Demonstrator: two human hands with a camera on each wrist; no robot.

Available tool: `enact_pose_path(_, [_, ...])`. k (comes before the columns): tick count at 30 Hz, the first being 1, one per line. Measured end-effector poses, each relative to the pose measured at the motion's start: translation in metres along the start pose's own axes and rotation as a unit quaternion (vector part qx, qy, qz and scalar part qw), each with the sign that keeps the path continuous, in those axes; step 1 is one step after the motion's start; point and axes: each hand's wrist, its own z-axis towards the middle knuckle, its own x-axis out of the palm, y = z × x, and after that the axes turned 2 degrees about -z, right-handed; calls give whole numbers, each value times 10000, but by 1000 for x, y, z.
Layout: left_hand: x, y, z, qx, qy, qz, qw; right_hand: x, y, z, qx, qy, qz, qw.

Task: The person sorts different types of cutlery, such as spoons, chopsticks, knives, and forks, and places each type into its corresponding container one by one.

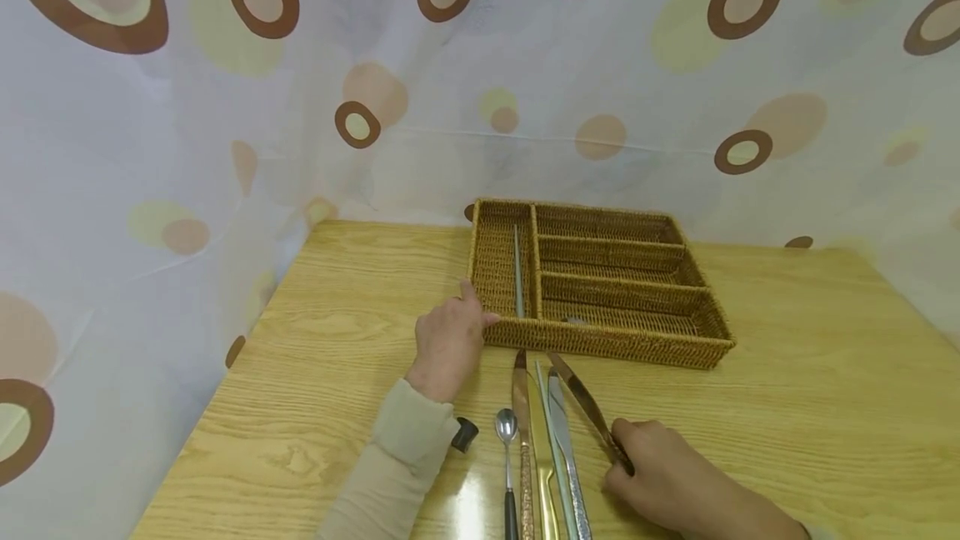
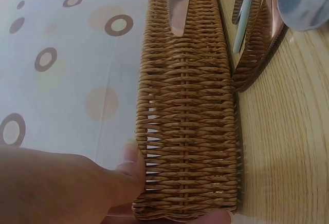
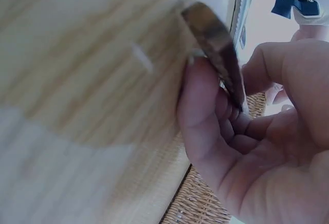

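A brown wicker cutlery tray [image 1: 622, 348] stands on the table against the patterned cloth. My left hand [image 1: 448, 344] grips its front left corner, with the thumb [image 2: 131, 165] against the woven wall in the left wrist view. In my right hand [image 1: 667, 473] is a copper-coloured table knife [image 1: 585, 398], held by its handle, its blade slanting toward the tray's front wall. Between my hands lie a black-handled spoon [image 1: 507, 427], another copper knife [image 1: 522, 440], a gold knife [image 1: 542, 448], a pale green chopstick [image 1: 553, 448] and a silver knife [image 1: 566, 440].
Pale green chopsticks [image 1: 517, 273] lie in the tray's left compartment. A bit of silver metal [image 1: 576, 321] shows in its front compartment. Behind the wooden table [image 1: 315, 440] hangs a white cloth [image 1: 450, 65] with round patterns. A black strap piece [image 1: 465, 434] sits at my left wrist.
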Motion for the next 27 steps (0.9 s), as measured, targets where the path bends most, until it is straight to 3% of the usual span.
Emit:
enact_pose_path(6, [0, 0, -1, 81, -102, 57, 9999, -5, -5, -2, -377, 36, 217, 9990])
enact_pose_path(11, [0, 1, -1, 106, -134, 81, 9998, -13, -6, -4, -1183, -224, 155, 9926])
enact_pose_path(16, [0, 1, -2, 20, -63, 7, 10000, -35, -6, 0, -1838, -552, -190, 9812])
enact_pose_path(23, [0, 0, -2, -33, 21, 20, 10000, -70, -6, 12, -1843, -762, -772, 9769])
enact_pose_path(27, [0, 0, -2, 45, -93, 42, 9999, -86, -12, 22, -1980, -1103, -1206, 9665])
